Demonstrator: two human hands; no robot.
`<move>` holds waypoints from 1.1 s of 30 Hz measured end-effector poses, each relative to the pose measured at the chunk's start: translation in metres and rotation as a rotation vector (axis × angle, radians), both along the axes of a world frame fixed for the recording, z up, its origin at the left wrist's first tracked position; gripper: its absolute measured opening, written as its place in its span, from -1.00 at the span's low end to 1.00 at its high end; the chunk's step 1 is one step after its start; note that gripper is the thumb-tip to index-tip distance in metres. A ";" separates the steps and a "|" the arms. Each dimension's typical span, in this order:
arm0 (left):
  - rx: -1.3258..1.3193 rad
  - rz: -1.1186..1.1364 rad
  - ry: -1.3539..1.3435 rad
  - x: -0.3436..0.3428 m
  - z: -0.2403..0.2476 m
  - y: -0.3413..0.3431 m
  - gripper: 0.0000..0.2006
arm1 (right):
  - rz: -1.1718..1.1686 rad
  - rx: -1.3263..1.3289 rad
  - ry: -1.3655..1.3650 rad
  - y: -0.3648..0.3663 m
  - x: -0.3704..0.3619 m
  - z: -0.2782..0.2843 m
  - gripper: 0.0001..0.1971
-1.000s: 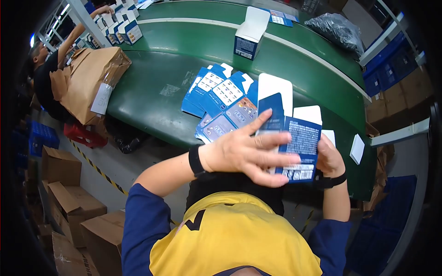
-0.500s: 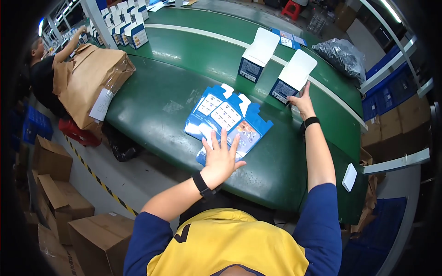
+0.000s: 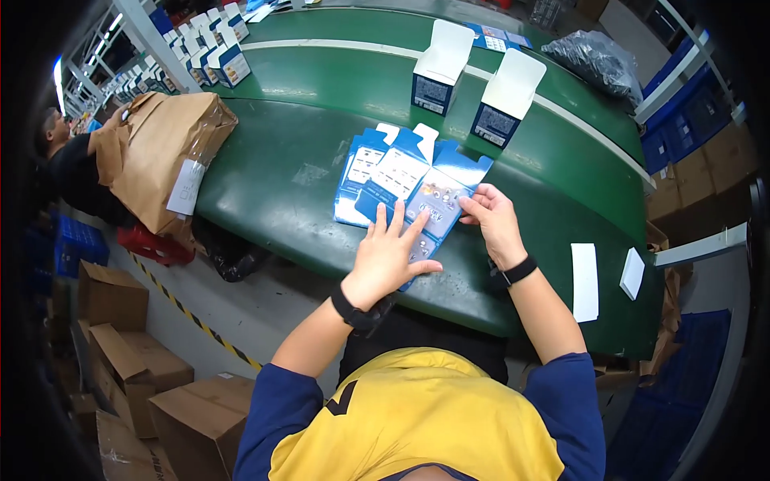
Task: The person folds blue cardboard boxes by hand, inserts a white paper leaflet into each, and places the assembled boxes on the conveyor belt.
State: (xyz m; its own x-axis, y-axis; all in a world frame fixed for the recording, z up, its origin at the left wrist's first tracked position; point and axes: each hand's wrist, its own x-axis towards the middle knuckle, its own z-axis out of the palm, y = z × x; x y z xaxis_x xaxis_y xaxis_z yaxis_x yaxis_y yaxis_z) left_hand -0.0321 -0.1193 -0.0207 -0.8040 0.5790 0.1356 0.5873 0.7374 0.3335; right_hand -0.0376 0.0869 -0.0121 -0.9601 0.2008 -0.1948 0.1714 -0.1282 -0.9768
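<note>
Flat blue printed cartons lie in an overlapping pile before me. My left hand (image 3: 390,252) rests on the top flat carton (image 3: 439,200), palm down, with its fingers spread. The thumb and fingers of my right hand (image 3: 495,220) pinch that carton's right edge, and its far flaps tilt up slightly. Other flat cartons (image 3: 350,200) show beneath it at the left. Beyond my hands stand two folded cartons, a left one (image 3: 431,94) and a right one (image 3: 494,126), both dark blue with raised white lids. Neither hand touches them.
Several standing cartons (image 3: 231,64) crowd the far left beside a large brown paper bag (image 3: 172,140); a person (image 3: 76,172) is behind it. White cards (image 3: 585,280) lie at the right of the green table (image 3: 281,152). A grey plastic bag (image 3: 592,68) sits far right.
My right hand has let go of the right standing carton and come back toward me to pinch the flat carton's edge. My left hand stays spread on the flat cartons.
</note>
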 end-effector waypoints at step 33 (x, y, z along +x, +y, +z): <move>0.756 -0.564 -0.043 0.045 0.070 0.041 -0.07 | 0.115 0.011 0.705 0.015 0.144 0.055 0.46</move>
